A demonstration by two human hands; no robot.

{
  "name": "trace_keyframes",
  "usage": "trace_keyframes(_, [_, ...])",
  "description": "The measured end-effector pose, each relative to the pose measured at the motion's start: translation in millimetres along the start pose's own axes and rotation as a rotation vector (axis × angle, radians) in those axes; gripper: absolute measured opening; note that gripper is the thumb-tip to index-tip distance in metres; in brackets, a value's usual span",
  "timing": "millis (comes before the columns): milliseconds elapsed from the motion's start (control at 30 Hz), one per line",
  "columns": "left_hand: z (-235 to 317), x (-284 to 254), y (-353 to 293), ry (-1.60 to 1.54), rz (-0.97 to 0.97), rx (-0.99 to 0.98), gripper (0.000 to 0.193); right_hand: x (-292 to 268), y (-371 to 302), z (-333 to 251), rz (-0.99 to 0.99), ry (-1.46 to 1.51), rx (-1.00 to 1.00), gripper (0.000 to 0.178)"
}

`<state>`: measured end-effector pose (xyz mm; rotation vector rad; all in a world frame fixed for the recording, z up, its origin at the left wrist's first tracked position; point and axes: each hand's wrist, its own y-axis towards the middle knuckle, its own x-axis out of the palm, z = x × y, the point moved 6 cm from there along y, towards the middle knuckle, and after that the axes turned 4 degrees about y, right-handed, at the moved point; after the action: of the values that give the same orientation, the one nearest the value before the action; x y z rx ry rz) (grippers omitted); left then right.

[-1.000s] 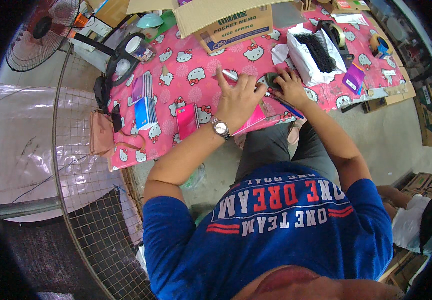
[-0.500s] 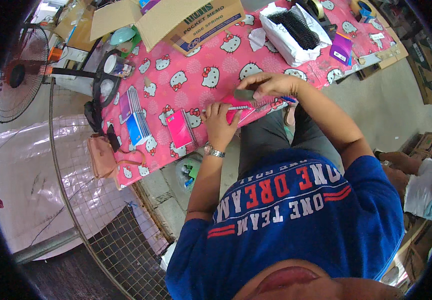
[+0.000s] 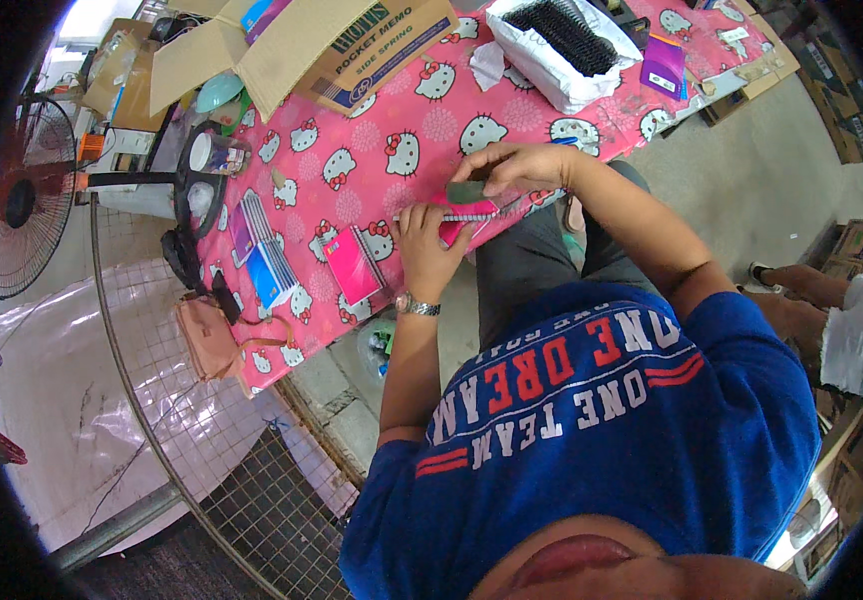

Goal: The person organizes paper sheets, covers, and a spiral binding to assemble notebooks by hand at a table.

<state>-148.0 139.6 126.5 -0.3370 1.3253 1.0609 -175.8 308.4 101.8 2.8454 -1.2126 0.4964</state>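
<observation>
A pink spiral notebook lies at the table's near edge, partly covered by my hands. My left hand presses on it, fingers laid over the spiral-bound edge and thumb apart on the cover. My right hand pinches a small dark green flat piece just above the binding. A thin wire coil runs rightward from the binding, below my right hand. Another pink notebook rests to the left of my left hand. Further left stands a row of blue and purple notebooks.
An open cardboard box stands at the back of the pink patterned table. To its right, a white bag holds black spiral coils. A purple notebook lies beyond it. A fan and a tan bag are at left.
The view has shifted slightly. The green piece in my right hand has moved a little left along the notebook's binding; my left hand stays on the notebook.
</observation>
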Motion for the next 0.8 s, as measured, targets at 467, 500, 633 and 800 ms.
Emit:
trace_keyframes(467, [-14, -10, -3, -0.208, 0.104, -0.131, 0.039, -1, 5, 8, 0.003, 0.04, 0.013, 0.046])
trace_keyframes(500, [-18, -14, -3, -0.224, 0.128, -0.152, 0.037, -5, 6, 9, 0.04, -0.214, 0.017, 0.045])
trace_keyframes(633, [-35, -6, -17, -0.294, 0.056, -0.267, 0.031, 8, 4, 5, -0.051, 0.421, -0.067, 0.042])
trace_keyframes(800, [-32, 7, -12, -0.46, -0.062, -0.329, 0.026, -5, 15, 10, -0.005, 0.015, 0.001, 0.042])
